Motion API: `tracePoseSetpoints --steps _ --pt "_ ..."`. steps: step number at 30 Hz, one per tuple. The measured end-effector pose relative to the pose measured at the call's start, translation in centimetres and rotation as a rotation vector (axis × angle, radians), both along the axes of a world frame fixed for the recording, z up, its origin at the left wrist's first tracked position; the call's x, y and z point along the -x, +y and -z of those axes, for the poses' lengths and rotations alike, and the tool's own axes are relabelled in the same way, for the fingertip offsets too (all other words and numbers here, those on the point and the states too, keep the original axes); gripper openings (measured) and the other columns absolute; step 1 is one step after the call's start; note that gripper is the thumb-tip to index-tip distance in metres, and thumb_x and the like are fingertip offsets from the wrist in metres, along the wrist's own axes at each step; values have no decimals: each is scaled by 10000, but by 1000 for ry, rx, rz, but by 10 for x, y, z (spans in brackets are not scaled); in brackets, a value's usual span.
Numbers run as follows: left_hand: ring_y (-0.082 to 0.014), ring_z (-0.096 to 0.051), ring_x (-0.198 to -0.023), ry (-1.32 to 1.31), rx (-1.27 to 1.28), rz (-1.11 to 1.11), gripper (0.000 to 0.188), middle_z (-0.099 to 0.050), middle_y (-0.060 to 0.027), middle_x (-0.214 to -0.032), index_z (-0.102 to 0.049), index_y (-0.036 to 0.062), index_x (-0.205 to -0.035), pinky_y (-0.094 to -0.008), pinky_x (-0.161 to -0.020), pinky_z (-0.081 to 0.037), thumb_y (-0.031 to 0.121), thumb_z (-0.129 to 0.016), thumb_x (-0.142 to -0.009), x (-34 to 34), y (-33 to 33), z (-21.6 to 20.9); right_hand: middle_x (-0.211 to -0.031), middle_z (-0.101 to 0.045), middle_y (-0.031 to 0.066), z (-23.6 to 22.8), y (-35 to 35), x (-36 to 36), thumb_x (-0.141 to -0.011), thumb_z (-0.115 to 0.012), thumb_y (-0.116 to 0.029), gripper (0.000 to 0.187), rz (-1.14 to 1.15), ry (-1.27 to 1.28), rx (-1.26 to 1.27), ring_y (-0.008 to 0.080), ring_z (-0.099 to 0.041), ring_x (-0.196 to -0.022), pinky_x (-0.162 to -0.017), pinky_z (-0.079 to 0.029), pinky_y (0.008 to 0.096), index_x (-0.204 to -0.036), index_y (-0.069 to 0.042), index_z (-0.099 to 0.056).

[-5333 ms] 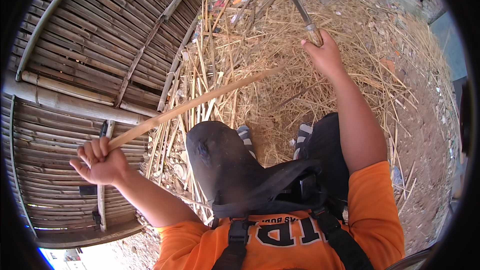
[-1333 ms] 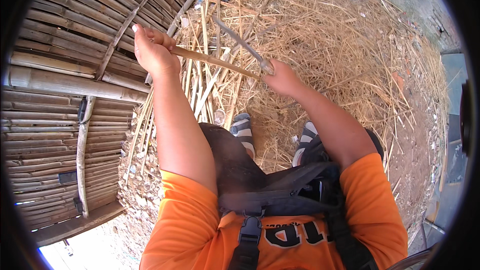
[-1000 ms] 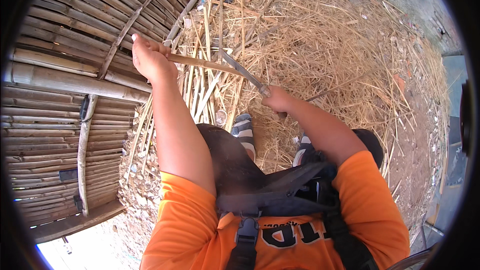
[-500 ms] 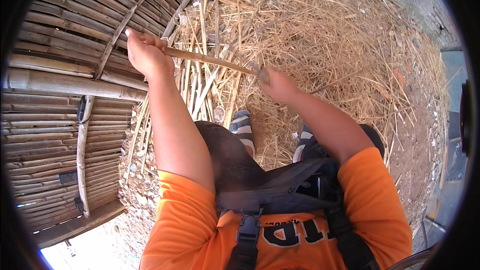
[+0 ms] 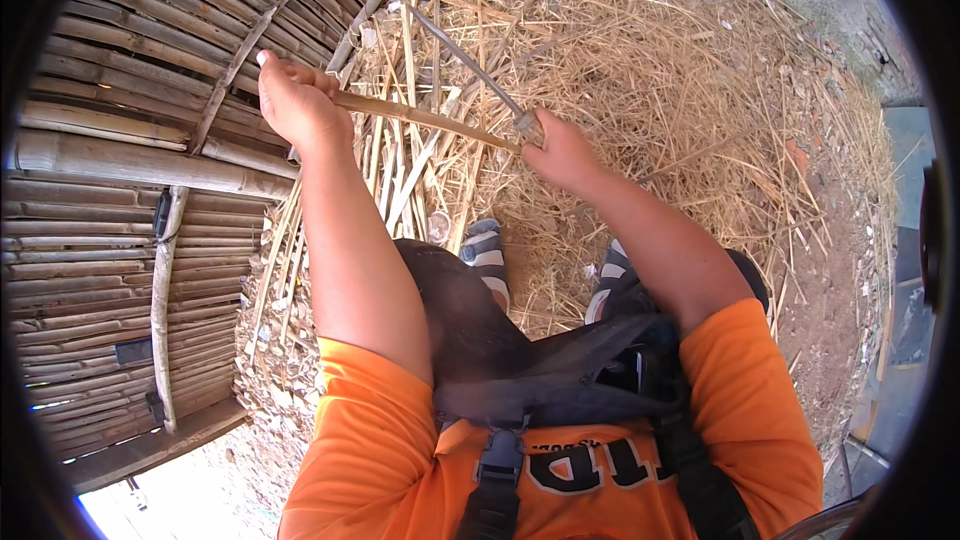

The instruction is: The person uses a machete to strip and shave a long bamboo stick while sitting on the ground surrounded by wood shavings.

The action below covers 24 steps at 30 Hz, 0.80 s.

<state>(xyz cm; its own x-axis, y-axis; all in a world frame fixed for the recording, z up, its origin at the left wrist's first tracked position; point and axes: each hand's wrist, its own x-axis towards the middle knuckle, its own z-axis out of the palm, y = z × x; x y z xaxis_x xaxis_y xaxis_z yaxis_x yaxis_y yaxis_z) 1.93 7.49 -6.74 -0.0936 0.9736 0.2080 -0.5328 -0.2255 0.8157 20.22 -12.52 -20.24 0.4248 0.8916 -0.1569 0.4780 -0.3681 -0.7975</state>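
Left hand (image 5: 305,112) is curled tight round the left end of the bamboo stick (image 5: 430,120), whose long axis runs rightward and a bit back toward the body. Right hand (image 5: 560,152) is closed on the handle of a long knife (image 5: 484,80) at the stick's right end, blade angling off on the stick's far side. Hard to tell if that end touches the knuckles. Split strips (image 5: 410,190) lie below the stick, loose straw (image 5: 640,60) to its right, slatted bamboo wall (image 5: 130,158) to its left. So 2 hands, both full.

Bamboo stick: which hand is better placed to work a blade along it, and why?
The right hand, probably: it holds the knife near one end of the bamboo stick, while the left hand holds the other.
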Motion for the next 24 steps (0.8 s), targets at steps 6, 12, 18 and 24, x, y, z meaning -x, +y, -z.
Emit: tracePoseSetpoints --steps 6,12,18,24 --pt "-108 -291 -478 -2 49 -56 376 -318 36 -566 -387 134 -736 -302 -491 -309 312 -541 -1029 3 0 -4 -1038 -686 281 127 -29 -12 -797 -705 -209 414 -149 -186 363 411 -685 -970 -858 -544 473 -1134 13 -612" --pt "-105 -262 -509 37 33 -43 321 -310 29 -622 -397 121 -826 -303 -503 -265 327 -512 -1043 2 0 -1 -1011 -683 271 111 -22 -41 -800 -698 -223 398 -142 -186 333 401 -688 -937 -840 -545 477 -1113 10 -617" --pt "-106 -285 -474 31 5 -50 370 -320 35 -572 -374 138 -738 -306 -485 -307 302 -531 -1031 -2 -1 -2 -943 -680 260 54 -10 -27 -837 -655 -227 407 49 12 27 400 -683 -897 -803 -544 486 -1158 13 -583" --pt "-101 -265 -493 37 38 -76 325 -306 37 -606 -386 131 -798 -298 -480 -270 306 -503 -1045 2 -2 -2 -1001 -685 265 121 -42 -14 -850 -619 -174 428 -301 -314 423 377 -697 -938 -876 -562 452 -1234 15 -606"
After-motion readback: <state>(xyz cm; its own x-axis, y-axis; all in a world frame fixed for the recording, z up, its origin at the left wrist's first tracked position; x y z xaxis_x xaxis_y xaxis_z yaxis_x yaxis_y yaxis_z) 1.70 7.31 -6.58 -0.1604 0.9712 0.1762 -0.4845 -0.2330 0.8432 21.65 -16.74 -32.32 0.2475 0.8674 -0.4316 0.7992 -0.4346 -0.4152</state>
